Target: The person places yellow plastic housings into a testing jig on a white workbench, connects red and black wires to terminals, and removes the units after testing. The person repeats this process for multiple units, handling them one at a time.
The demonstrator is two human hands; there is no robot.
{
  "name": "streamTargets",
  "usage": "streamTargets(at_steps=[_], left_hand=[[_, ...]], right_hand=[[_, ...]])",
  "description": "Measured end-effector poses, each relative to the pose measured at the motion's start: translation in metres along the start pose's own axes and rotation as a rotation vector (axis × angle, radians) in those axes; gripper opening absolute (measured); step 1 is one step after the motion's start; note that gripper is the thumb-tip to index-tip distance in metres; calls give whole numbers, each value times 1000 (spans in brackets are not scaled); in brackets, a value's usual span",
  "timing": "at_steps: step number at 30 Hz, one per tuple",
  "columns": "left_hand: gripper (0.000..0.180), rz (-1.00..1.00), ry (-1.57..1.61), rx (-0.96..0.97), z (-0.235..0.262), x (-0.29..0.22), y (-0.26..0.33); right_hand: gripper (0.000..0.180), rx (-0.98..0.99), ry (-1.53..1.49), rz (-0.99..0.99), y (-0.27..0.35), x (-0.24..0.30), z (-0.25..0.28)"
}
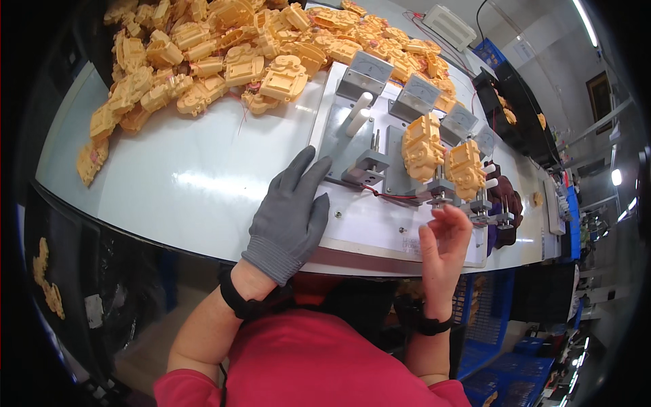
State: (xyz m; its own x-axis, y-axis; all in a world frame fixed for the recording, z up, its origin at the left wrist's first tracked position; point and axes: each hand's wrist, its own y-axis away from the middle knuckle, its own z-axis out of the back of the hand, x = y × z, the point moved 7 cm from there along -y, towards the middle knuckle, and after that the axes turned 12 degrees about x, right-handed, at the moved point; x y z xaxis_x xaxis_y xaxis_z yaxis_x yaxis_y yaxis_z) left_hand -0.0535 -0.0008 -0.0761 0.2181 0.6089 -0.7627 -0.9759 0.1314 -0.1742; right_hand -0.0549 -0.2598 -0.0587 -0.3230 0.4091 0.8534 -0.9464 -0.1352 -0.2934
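My left hand point(287, 214), in a grey knitted glove, lies at the left edge of a white test fixture point(369, 237) with its fingers stretched out; it holds nothing. My bare right hand point(447, 239) is raised at the fixture's front, thumb and bent fingers apart. Its fingertips are close to a metal clamp point(442, 190); whether they touch is unclear. Above that clamp a yellow plastic housing point(423, 148) sits upright on its station. A second yellow housing point(466, 169) stands on the station to its right. The leftmost station, with white posts point(358, 122) and a clamp block point(366, 167), bears no housing.
A large heap of yellow housings point(224, 64) covers the back of the white table point(149, 197). Several analog meters point(366, 71) line the fixture's rear. Red and black wires point(390, 197) run along its front. Dark gloved fingers point(508, 207) show beyond its right end. Blue crates point(498, 319) stand below.
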Motion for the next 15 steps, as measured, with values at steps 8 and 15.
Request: streamTargets(at_steps=[8,15], left_hand=[[51,-63,-85,48,2,-1,-4],[48,-179,-174,188,80,-65,-52]], right_hand=[[42,-50,-145,32,-23,7,-5],[47,-101,-179,113,-24,16,-10]])
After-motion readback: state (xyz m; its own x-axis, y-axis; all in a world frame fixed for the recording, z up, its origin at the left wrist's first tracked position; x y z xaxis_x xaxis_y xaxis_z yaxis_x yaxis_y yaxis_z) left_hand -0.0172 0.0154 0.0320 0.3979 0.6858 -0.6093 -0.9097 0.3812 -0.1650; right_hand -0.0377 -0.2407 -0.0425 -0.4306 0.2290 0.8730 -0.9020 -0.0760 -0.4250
